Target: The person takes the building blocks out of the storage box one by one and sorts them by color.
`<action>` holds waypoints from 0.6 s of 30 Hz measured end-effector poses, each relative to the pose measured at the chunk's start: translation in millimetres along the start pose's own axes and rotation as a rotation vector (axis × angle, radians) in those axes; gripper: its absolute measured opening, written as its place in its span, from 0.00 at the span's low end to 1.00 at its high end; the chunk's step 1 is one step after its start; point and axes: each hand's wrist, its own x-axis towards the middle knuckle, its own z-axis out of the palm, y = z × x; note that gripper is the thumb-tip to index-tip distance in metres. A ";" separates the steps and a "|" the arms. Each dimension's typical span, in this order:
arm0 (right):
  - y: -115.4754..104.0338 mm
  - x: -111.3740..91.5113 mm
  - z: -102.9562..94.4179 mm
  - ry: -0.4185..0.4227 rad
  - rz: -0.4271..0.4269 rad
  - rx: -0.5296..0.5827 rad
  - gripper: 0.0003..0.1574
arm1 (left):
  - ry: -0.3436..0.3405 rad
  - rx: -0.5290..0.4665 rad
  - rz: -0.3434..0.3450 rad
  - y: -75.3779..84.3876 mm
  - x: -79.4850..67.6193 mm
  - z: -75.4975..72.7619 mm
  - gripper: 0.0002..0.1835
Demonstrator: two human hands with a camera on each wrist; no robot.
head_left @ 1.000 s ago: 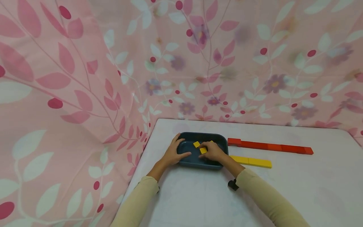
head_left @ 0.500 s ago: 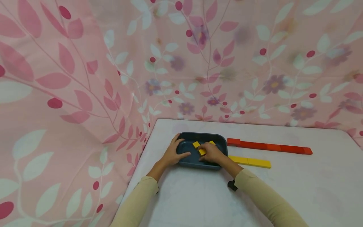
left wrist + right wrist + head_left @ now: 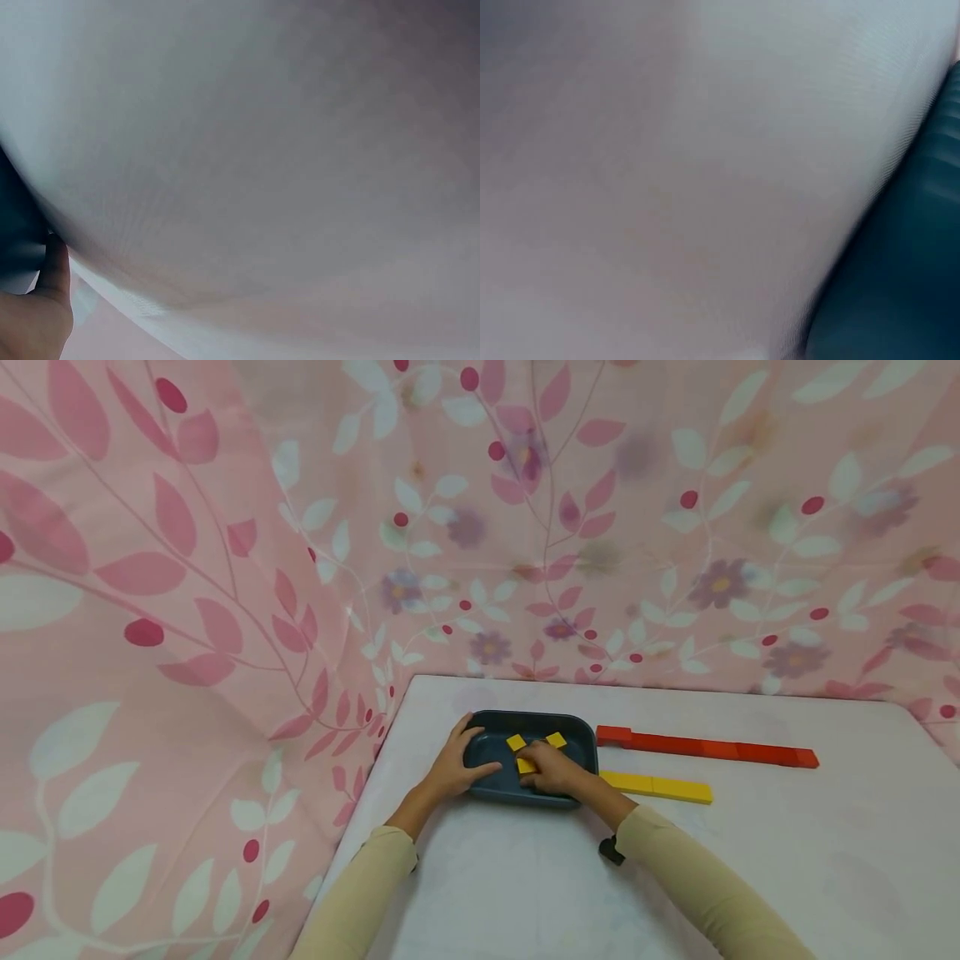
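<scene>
A dark blue rectangular tray [image 3: 517,798] sits near the table's left side in the head view. My left hand [image 3: 450,770] holds its left end, fingers at the far left corner and thumb over the near rim. Inside the tray, my right hand [image 3: 557,768] pinches a small yellow block [image 3: 524,766] near the middle. Two more yellow blocks lie in the tray, a left block [image 3: 516,742] and a right block [image 3: 556,740]. The left wrist view catches part of the left hand [image 3: 34,322] against the tray [image 3: 13,217]. In the right wrist view, only the tray's side [image 3: 900,270] and tabletop appear.
Right of the tray, a long row of red blocks [image 3: 705,747] extends across the white table [image 3: 510,885]. Nearer, a shorter row of yellow blocks [image 3: 660,786] starts beside the tray's right wall. A pink floral curtain [image 3: 540,527] hangs behind and left.
Within the tray, my right hand has shifted slightly left and nearer with the yellow block. The right-hand yellow block is now more exposed. My left hand has stayed on the tray.
</scene>
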 end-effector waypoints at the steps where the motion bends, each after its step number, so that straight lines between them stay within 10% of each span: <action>1: -1.1 0.5 0.1 -0.003 -0.015 0.003 0.28 | 0.004 0.001 -0.002 -0.3 -0.6 -1.1 0.47; 18: 0.5 -1.0 -7.3 -0.023 -0.059 -0.002 0.29 | -0.020 0.006 -0.010 -0.4 -0.5 -0.2 0.51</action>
